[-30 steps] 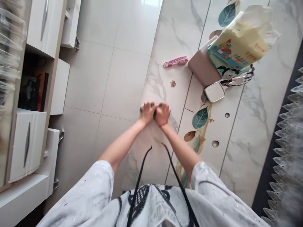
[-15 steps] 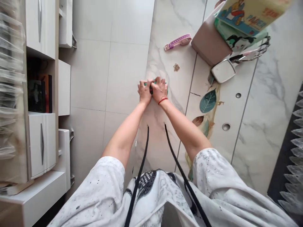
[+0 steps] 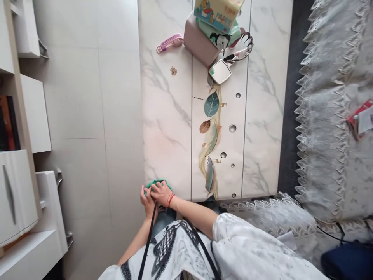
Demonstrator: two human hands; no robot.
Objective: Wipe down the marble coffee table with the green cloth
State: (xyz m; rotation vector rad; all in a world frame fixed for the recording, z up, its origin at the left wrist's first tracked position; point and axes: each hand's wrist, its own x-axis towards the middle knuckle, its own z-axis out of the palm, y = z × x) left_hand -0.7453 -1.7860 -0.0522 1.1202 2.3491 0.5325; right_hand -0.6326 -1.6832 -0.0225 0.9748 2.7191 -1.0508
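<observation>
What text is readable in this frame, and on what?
"PAPER": on the yellow tissue pack, beside a cartoon figure; its other print is too small to read.
Pink strap: printed marks, too small to read.
Red packet on the lace cover: label blurred.
Book spines on the shelf: unreadable.
Green cloth under the right hand: no print visible.

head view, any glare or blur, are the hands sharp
Head view: soft even light, only a faint sheen on the table, no hard shadows; left hand and right hand on the cloth are sharp; wide lens tilts lines near the frame edges.
</observation>
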